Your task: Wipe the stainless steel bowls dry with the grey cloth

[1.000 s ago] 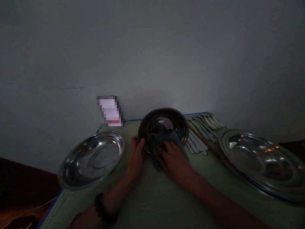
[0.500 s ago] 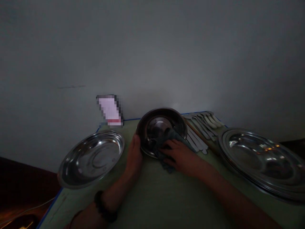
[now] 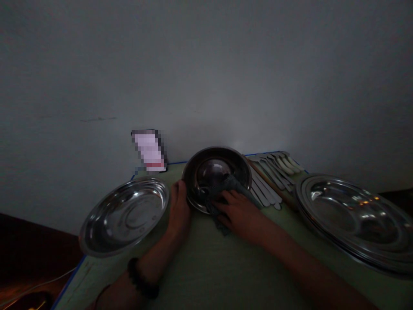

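Observation:
A round steel bowl (image 3: 214,165) sits at the middle of the table near the wall. At its left side is my left hand (image 3: 179,211), fingers stretched out by the rim, with a dark bead bracelet on the wrist. My right hand (image 3: 237,211) presses a grey-green cloth (image 3: 234,183) against the bowl's near right inside and rim. Part of the cloth hangs over the front of the rim, and my fingers hide some of it. Just right of the bowl lie several flat-handled pieces of cutlery (image 3: 263,189).
A shiny steel basin (image 3: 124,219) stands on the left of the green table (image 3: 206,267). Stacked steel plates or basins (image 3: 355,215) occupy the right. More cutlery (image 3: 277,168) and a brown stick (image 3: 267,174) lie at the back right. A phone (image 3: 150,150) leans on the wall (image 3: 206,77).
The bowl has shifted slightly left along with both my hands. My right hand and the cloth stay at the bowl's near right side.

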Available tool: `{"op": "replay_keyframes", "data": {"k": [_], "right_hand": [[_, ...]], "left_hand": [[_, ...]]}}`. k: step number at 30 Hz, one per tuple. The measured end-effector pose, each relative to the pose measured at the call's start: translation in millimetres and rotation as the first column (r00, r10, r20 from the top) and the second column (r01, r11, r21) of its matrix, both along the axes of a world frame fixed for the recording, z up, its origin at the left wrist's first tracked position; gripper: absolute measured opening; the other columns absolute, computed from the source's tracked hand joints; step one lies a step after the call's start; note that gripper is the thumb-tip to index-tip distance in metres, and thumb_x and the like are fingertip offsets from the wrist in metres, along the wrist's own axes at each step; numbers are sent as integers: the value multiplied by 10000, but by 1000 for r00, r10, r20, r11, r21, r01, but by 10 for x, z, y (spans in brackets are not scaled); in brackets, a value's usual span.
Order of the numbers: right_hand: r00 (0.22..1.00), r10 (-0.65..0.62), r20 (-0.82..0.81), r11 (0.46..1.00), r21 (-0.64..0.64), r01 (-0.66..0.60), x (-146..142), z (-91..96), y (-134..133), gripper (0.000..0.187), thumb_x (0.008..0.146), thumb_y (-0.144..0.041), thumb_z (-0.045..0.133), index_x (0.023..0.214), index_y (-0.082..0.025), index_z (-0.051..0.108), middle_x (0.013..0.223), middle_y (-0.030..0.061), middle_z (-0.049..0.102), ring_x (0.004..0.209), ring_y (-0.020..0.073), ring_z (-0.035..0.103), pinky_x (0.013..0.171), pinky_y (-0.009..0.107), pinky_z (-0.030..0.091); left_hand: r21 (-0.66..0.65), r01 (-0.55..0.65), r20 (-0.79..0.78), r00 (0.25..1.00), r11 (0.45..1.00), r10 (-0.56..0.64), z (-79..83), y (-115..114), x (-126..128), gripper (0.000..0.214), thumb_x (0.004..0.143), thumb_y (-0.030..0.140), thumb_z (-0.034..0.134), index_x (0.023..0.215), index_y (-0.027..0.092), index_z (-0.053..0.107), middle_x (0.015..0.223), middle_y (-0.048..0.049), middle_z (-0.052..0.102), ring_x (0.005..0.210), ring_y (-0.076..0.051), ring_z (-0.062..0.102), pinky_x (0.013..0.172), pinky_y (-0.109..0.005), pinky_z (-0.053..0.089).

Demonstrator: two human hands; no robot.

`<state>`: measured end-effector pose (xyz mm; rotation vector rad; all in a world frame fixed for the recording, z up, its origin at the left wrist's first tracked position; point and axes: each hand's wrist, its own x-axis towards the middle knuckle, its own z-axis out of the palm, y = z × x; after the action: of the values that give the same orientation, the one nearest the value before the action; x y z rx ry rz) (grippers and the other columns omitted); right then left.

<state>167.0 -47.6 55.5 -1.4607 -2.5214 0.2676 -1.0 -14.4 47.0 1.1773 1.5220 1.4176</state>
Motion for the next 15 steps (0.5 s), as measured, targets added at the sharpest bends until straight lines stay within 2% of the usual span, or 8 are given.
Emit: {"op": "replay_keyframes", "data": {"k": [3,6,9,11,13,15], "right_hand": [[999,-3,32,999,-37,4,122,54,9,360,891,-233,553,1240,-198,632,1154,118,594,1089,293,529,935,456,450],[999,-49,-9,999,-22,49,123,-20,12,364,901,-266,542,1252,-211,622,1202,118,579,1122,298,509,951,463,436],[989,-104,-108,994,24,108,-8,-163,-2,414,917,-287,523,1322,-212,559,1269,117,552,1149,283,500,971,450,428],[978,-128,-163,989,55,138,-123,-241,-22,451,931,-289,497,1374,-201,501,1300,124,536,1154,272,503,975,437,432],[974,-124,-189,987,77,141,-206,-272,-42,467,943,-289,470,1401,-195,463,1319,126,524,1164,267,500,974,431,438],[982,-84,-170,992,84,99,-224,-246,-51,463,943,-287,466,1398,-201,464,1323,114,522,1180,272,489,978,435,436]], "left_hand": [[48,91,69,993,995,-94,-27,-5,23,392,929,501,389,1188,254,550,1209,-52,612,1125,-231,555,958,-365,432],[71,162,94,981,984,-168,-36,-32,46,291,919,431,441,1069,250,612,1095,-39,650,1052,-220,577,920,-340,449],[43,154,124,980,987,-158,-12,-64,61,168,894,311,477,867,223,618,896,-27,633,851,-194,592,760,-308,497],[8,131,125,983,991,-131,-13,-66,59,183,883,286,486,750,214,589,795,-15,586,752,-181,571,689,-300,494],[-19,83,88,993,996,-81,-40,-49,51,219,879,302,498,689,215,565,721,-4,548,703,-181,553,694,-315,487],[-8,45,76,996,999,-44,-77,-23,43,214,885,330,501,721,216,578,729,-8,578,746,-197,574,765,-338,487]]}}
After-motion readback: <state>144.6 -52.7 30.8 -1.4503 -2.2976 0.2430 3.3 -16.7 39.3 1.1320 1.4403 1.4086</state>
